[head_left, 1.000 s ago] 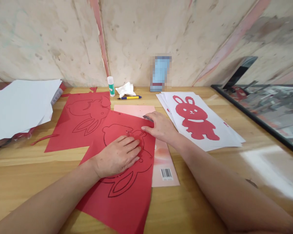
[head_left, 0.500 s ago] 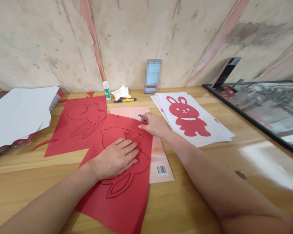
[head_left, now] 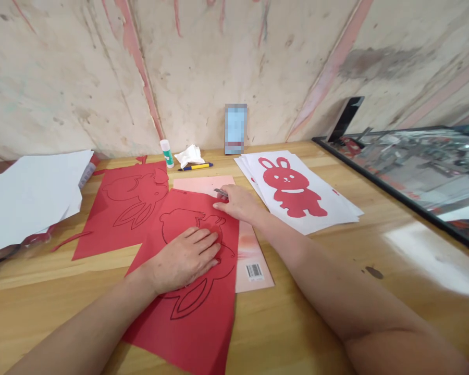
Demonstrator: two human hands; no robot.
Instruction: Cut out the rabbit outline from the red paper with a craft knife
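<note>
My left hand (head_left: 187, 258) lies flat on a sheet of red paper (head_left: 180, 341), fingers stretched over a black-outlined rabbit drawing. Under that sheet is a pink booklet (head_left: 254, 255) with a barcode, showing at the top and right. At the sheet's upper right edge, my right hand (head_left: 236, 202) is closed around a small craft knife (head_left: 220, 192), whose grey end points left above the booklet. Most of the knife is hidden by the fingers. A second red sheet (head_left: 97, 219) with a similar rabbit outline lies to the left.
White sheets bearing a red rabbit cut-out (head_left: 295, 190) lie to the right. At the back stand a glue stick (head_left: 166, 153), a crumpled tissue (head_left: 189, 155), a pen (head_left: 195, 166) and a phone (head_left: 235, 130). White papers (head_left: 31, 192) rest at left; a black-framed glass panel (head_left: 414, 172) is at right.
My view has tilted slightly, so the scene sits a little differently. Both hands keep nearly the same places on the red sheet, and the knife is still in my right hand.
</note>
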